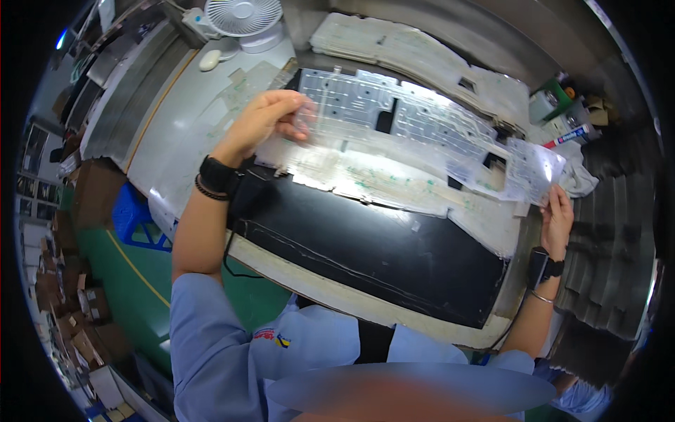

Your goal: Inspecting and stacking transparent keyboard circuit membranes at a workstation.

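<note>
A thin, shiny see-through plastic sheet (436,116) with fine line patterns and rectangular cut-outs spans the middle of the bench. My left hand (271,119) is closed at its left end, fingertips slightly blurred. At the sheet's right end, my right hand (555,214) pinches the lower corner. Beneath and nearer to me lies a whitish panel (394,179) of similar outline, marked with green smudges. It rests on a black mat (373,243), and the sheet partly covers it. Whether the sheet touches the panel, I cannot tell.
Behind lies a stack of whitish panels (415,53). A white fan (242,17) and a computer mouse (209,60) are at the back left. To the right are a green box (555,102), a marker (569,135) and a white cloth (580,172). A blue stool (137,218) stands left.
</note>
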Demonstrator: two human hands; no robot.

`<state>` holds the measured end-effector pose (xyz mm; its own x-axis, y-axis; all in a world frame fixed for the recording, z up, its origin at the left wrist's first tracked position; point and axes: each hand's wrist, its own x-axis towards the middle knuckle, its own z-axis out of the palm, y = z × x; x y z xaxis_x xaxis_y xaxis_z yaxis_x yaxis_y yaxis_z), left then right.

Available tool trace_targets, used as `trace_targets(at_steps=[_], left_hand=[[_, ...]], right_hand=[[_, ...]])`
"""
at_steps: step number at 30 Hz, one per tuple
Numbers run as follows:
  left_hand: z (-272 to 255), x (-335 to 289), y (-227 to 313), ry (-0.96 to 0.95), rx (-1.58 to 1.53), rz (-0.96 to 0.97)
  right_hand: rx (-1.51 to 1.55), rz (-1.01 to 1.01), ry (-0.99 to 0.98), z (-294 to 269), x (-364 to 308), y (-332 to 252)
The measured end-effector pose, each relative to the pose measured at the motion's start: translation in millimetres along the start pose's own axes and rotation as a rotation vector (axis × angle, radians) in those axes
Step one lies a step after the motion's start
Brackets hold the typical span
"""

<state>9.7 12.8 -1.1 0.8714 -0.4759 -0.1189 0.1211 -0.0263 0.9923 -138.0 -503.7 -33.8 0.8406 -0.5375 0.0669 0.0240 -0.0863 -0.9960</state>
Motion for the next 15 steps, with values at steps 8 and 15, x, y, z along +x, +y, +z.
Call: trace_targets(at_steps=[8, 15], left_hand=[[-20.8, 4.3, -6.0, 0.126, -0.031, 0.033], [-38.9, 14.1, -13.4, 0.24, -0.077, 0.083]], right_hand=[[0.067, 0.006, -0.13, 29.3, -20.6, -14.8], [0.026, -0.001, -0.204, 45.3, -36.6, -26.0]])
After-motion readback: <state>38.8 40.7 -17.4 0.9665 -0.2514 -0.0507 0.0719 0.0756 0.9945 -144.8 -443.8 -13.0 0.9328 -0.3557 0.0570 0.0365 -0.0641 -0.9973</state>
